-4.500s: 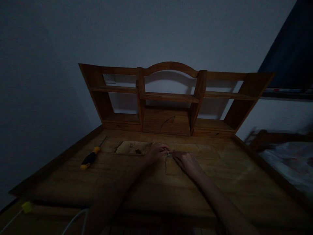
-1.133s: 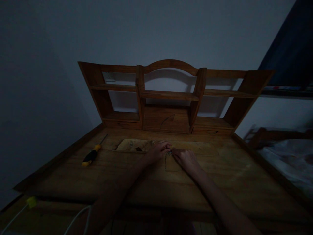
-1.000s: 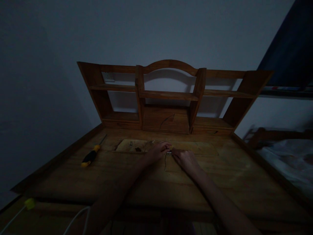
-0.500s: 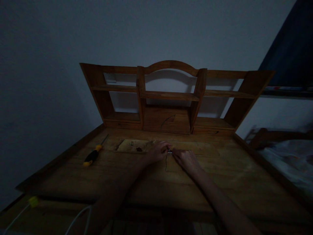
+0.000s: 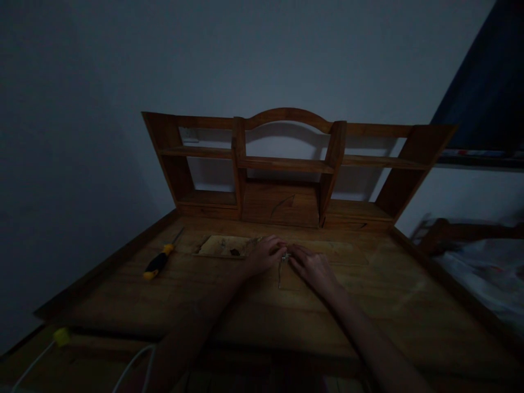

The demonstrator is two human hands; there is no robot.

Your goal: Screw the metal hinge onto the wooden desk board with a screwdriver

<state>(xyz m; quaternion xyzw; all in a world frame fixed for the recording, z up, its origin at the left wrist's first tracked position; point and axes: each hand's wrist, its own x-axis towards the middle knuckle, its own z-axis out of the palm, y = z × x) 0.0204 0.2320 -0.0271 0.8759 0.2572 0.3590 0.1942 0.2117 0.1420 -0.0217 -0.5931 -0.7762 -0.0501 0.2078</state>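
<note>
In the middle of the wooden desktop (image 5: 245, 305), my left hand (image 5: 265, 255) and my right hand (image 5: 313, 267) meet fingertip to fingertip. Between them is a small shiny metal piece (image 5: 285, 256), mostly covered by the fingers and too dim to name. Both hands are closed around it. A thin dark line, perhaps a wire or a crack (image 5: 279, 275), runs down from it towards me. Behind the hands lies a long pale wooden strip (image 5: 213, 245) with stained, damaged patches. Off to the left rests a yellow and black screwdriver (image 5: 158, 264), its tip pointing away.
A wooden shelf unit (image 5: 286, 162) stands at the back of the desk against the wall. Raised wooden edges (image 5: 442, 284) border the desk's sides. At the front left are a yellow object (image 5: 61, 337) and a white cable (image 5: 133, 360). A bed (image 5: 478, 256) stands at the right.
The fingers of both hands have shifted slightly around the small metal piece, covering it differently. The view has tilted and moved a little; the screwdriver lies as before.
</note>
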